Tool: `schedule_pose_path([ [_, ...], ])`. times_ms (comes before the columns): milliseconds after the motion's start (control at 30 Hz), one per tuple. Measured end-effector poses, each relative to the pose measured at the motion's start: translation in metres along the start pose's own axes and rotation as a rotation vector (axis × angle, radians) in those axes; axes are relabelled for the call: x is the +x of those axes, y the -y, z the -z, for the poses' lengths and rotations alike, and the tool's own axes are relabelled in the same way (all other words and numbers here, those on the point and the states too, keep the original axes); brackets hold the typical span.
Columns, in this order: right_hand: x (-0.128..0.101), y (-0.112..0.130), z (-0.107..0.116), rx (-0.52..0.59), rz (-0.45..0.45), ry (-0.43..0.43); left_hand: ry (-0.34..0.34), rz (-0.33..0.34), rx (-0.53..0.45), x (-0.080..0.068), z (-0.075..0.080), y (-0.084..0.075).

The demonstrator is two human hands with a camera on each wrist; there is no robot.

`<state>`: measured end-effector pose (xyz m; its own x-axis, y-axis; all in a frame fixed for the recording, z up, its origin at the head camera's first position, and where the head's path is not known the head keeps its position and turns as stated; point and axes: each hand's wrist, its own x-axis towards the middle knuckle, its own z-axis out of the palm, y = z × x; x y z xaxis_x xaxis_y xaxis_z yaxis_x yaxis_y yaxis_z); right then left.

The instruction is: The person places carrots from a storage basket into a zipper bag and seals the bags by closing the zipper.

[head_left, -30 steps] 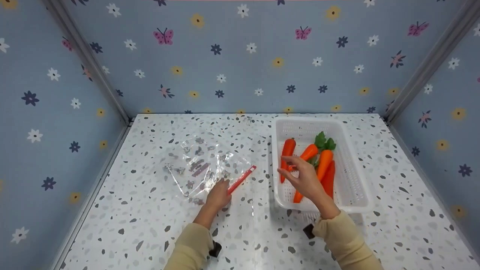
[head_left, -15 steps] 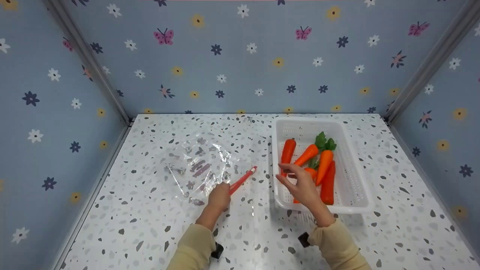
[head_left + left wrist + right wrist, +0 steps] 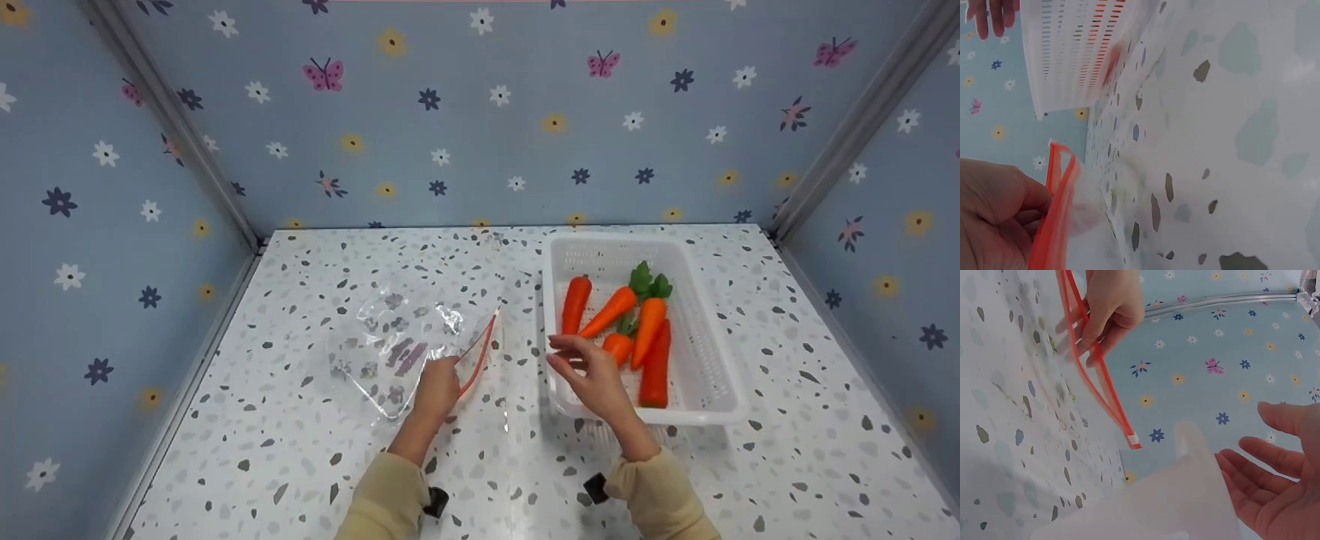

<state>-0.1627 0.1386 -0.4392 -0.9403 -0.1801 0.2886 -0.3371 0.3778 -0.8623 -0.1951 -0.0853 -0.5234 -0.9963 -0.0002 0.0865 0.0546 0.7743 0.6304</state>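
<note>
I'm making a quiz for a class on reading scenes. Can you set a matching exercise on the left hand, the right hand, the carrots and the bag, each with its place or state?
Things:
1. left hand
2. right hand
3. carrots
4. clear bag

States:
A. lie in the white basket
B. open, above the basket's near left rim
C. pinches the red zip strip
D. lies left of the basket

Pairs: 1-C, 2-B, 3-A, 4-D

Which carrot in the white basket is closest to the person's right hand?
The short carrot in the middle of the basket, just beyond the right hand. The other carrots are longer and lie farther off.
</note>
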Motion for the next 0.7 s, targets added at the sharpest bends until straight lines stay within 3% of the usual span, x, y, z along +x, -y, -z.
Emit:
schedule_pose_path([
  [300, 0.0, 0.001, -0.011, 0.031, -0.025, -0.012, -0.083, -0.084, -0.108, -0.003, 0.006, -0.022],
  [533, 0.005, 0.002, -0.019, 0.165, -0.018, 0.011, -0.134, -0.117, -0.135, -0.007, 0.009, -0.044],
  [700, 0.007, 0.002, -0.026, 0.199, -0.014, 0.003, -0.158, -0.135, -0.18, -0.011, 0.01, -0.058],
])
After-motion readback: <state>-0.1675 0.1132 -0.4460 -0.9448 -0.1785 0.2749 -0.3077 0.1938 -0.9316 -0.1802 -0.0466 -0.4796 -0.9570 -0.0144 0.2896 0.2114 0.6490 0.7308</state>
